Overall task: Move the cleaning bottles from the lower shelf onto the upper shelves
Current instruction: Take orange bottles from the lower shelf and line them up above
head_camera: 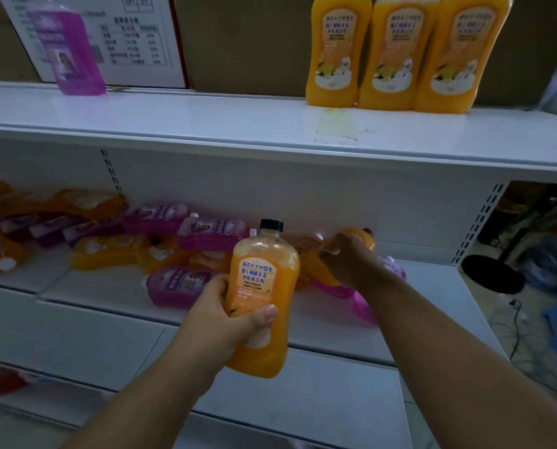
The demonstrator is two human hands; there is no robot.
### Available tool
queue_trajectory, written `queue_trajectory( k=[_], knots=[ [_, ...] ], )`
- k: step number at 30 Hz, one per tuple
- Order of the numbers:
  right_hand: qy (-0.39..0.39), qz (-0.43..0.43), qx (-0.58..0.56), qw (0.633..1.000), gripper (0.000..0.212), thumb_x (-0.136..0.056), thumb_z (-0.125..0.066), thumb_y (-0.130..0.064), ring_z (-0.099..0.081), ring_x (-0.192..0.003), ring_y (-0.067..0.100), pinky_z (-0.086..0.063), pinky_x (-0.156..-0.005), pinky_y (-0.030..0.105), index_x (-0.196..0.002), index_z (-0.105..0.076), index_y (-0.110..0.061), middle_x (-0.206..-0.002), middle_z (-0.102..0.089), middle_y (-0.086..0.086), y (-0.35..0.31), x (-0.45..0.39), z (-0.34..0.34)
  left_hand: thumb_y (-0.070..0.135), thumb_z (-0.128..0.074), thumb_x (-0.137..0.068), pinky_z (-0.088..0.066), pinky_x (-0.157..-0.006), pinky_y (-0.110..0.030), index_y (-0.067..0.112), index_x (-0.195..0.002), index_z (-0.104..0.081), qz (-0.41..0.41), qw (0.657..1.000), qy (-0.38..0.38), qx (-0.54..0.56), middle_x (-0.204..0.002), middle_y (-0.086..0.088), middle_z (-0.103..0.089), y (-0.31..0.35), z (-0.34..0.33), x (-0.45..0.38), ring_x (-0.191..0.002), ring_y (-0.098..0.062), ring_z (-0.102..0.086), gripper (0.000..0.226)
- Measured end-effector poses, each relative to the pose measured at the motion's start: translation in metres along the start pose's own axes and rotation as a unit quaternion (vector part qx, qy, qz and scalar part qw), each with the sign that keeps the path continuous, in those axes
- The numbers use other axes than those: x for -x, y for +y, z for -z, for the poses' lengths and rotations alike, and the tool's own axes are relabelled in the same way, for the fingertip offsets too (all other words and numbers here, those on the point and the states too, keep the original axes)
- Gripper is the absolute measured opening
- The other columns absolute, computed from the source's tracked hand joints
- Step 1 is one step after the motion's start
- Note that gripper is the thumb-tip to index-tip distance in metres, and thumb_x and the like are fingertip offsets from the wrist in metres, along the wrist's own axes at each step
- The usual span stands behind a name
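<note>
- L hand [235, 314] gripped upright orange bottle [262, 296] at waist; I judged it near-full, heavy, slick plastic.
- R hand [351, 262] curled round second orange bottle [356, 243], far right of lower shelf [319, 338].

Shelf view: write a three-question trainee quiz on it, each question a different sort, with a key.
1. True or false: the left hand grips an upright orange bottle with a black cap.
2. How many orange bottles stand on the upper shelf?
3. The right hand grips: A) a purple bottle, B) an orange bottle in the lower shelf pile, C) nothing.

Key: 1 true; 2 three; 3 B.
</note>
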State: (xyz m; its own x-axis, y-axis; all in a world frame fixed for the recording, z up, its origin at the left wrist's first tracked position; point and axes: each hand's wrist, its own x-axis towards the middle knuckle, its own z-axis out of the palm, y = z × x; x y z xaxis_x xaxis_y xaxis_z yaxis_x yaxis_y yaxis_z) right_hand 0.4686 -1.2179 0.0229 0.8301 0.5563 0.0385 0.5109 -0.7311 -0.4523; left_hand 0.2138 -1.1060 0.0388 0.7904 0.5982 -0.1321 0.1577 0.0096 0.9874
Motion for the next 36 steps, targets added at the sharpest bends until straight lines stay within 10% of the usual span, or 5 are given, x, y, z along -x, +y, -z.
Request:
queue_trajectory(
  k=[4,13,24,36],
  knots=[
    [0.076,-0.046,-0.009,0.996,0.023,-0.089,-0.056,-0.022,-0.061,-0.097,0.037,-0.052,-0.084,0.041,-0.11,-0.06,-0.014,-0.112,-0.058,0.014,-0.004,0.015,-0.002,0.061,-0.092,-0.03,-0.054,-0.072,-0.034,0.037,-0.108,-0.059,-0.002,1.0,-0.007,0.008,-0.092,0.019,-0.074,-0.002,0.001,-0.004,-0.09,-0.014,-0.071,0.088],
    [-0.012,-0.172,-0.055,0.984,0.115,-0.066,-0.085,-0.042,-0.045,-0.128,0.04,-0.045,-0.088,0.045,-0.152,-0.011,-0.024,-0.143,-0.042,0.019,-0.005,0.015,0.009,0.058,-0.085,-0.037,-0.052,-0.065,-0.026,0.041,-0.108,-0.055,-0.005,0.999,-0.041,0.016,-0.089,0.029,-0.07,-0.003,0.002,-0.009,-0.083,-0.005,-0.071,0.078],
    [0.156,-0.044,-0.199,0.967,0.124,-0.065,-0.086,-0.046,-0.041,-0.132,0.03,-0.047,-0.095,0.046,-0.147,0.006,-0.049,-0.155,-0.026,0.001,-0.056,0.132,-0.029,0.064,-0.084,-0.04,-0.052,-0.068,-0.028,0.042,-0.116,-0.054,-0.06,0.996,-0.065,0.031,-0.097,0.023,-0.071,-0.014,0.041,0.022,-0.089,-0.008,-0.069,0.084],
    [0.285,0.099,-0.309,0.902,0.112,-0.06,-0.091,-0.039,-0.051,-0.102,-0.019,-0.046,-0.063,0.004,-0.136,-0.013,-0.066,-0.115,-0.043,-0.043,-0.061,0.278,0.087,0.048,-0.082,-0.065,-0.055,-0.078,-0.035,0.04,-0.122,-0.051,-0.138,0.985,-0.084,0.058,-0.108,0.012,-0.07,0.028,-0.003,0.043,-0.097,-0.013,-0.069,0.065]
  ],
)
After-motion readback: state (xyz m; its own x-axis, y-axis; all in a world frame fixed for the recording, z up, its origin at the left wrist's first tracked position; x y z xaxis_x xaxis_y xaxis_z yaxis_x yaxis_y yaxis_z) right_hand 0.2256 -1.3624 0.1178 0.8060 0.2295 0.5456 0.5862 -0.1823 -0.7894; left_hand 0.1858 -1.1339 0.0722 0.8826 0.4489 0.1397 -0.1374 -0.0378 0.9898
